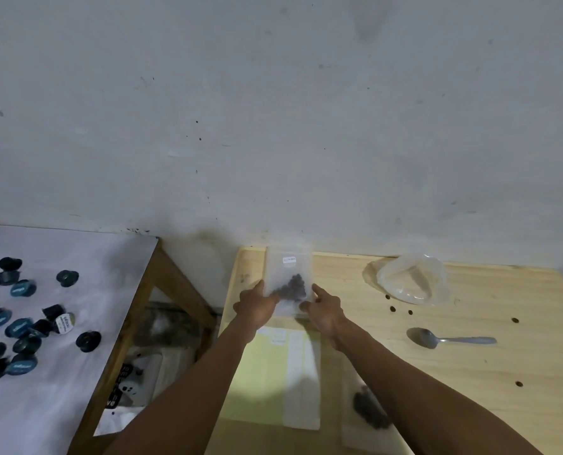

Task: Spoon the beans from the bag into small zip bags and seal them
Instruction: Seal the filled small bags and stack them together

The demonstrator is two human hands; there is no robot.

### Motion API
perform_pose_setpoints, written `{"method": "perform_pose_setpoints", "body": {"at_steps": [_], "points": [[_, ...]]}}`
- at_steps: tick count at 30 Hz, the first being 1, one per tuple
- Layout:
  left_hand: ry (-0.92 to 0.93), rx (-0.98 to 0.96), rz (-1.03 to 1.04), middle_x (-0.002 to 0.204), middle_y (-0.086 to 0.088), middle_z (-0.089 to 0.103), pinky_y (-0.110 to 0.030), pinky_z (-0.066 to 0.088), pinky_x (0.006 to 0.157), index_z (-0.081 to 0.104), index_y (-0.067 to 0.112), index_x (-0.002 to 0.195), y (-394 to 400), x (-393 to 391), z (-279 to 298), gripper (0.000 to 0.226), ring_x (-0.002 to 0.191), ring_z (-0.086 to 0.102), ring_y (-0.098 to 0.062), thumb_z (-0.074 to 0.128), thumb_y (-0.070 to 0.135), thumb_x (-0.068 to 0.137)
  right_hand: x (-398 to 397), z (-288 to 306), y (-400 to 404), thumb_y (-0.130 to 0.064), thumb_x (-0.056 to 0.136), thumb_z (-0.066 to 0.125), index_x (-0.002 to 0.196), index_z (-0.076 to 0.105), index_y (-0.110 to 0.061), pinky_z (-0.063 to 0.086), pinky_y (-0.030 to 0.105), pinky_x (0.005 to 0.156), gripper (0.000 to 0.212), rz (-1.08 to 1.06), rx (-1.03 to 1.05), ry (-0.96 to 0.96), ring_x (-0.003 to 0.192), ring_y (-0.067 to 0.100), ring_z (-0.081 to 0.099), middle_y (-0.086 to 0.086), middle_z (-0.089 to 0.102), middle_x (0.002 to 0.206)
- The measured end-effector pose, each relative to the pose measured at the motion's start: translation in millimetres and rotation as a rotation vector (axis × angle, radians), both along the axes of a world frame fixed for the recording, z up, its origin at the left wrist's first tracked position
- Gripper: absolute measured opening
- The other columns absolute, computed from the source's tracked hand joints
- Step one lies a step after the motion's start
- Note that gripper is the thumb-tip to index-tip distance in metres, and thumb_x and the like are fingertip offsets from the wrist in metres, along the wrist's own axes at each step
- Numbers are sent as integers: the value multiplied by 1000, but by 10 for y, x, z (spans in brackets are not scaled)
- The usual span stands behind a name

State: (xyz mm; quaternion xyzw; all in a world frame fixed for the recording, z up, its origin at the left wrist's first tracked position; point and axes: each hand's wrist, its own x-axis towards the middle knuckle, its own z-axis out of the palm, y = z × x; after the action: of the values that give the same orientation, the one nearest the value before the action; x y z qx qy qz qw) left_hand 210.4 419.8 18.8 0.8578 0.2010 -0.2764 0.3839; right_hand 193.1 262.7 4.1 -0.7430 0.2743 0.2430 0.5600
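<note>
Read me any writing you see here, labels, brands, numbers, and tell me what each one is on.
Nothing reads in full.
White sticker on the zip bag held by both hands: too small to read.
Lids of the blue pods on the left table: pale brand wording, blurred.
White pod lid: dark print, blurred.
Dark bag under the left table: white letters, only fragments like "ve" show.
Faint mark on the flat bag below the hands: unreadable.
</note>
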Motion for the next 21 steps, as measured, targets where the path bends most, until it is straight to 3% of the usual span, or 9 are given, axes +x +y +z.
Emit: {"method": "perform_pose_setpoints", "body": {"at_steps": [3,5,7,10,12,15,21], "points": [[-1,-9,25,151,-12,37,-41,35,106,27,24,152,31,24,-32,67,132,39,-37,53,45,94,-16,50,-34,-19,81,71,151,32,-22,59,38,87,80,-7,81,-2,105,30,66,14,56,137],[-22,7,57,149,-11,40,-42,37,107,27,24,152,51,-19,-25,70,131,41,-36,55,46,92,-97,140,-105,-11,89,65,152,30,-16,59,31,78,72,-1,144,-32,106,29,64,14,51,140],[-130,-11,123,143,-10,47,-46,41,105,37,24,147,40,-138,-7,62,126,47,-34,59,38,90,-237,247,-261,-10,94,59,147,36,-13,51,20,72,58,25,82,-117,110,27,60,12,52,135],[-344,-147,230,117,-7,58,-39,52,84,53,25,126,-49,-410,45,38,104,59,-28,58,17,89,-524,290,-609,-13,94,58,135,51,-10,49,25,80,42,3,-116,-246,99,20,61,6,60,113],[-375,-212,184,104,-5,58,-26,47,68,55,26,115,-153,-610,58,28,90,60,-23,55,11,92,-747,271,-854,-11,92,58,131,55,-12,46,25,78,39,17,-264,-254,92,18,61,5,60,107],[-251,-276,50,103,-1,61,-27,46,64,58,28,110,-387,-860,29,21,90,63,-21,51,14,95,-1033,235,-1148,-8,90,55,133,53,-11,44,28,73,43,2,-368,-208,91,21,60,7,57,108],[64,-340,-185,133,0,52,-25,41,88,52,28,130,-967,-1231,12,36,112,54,-14,52,27,94,-1401,50,-1295,-13,88,57,137,49,-7,49,31,80,50,30,-419,-65,103,29,63,15,65,120]]}}
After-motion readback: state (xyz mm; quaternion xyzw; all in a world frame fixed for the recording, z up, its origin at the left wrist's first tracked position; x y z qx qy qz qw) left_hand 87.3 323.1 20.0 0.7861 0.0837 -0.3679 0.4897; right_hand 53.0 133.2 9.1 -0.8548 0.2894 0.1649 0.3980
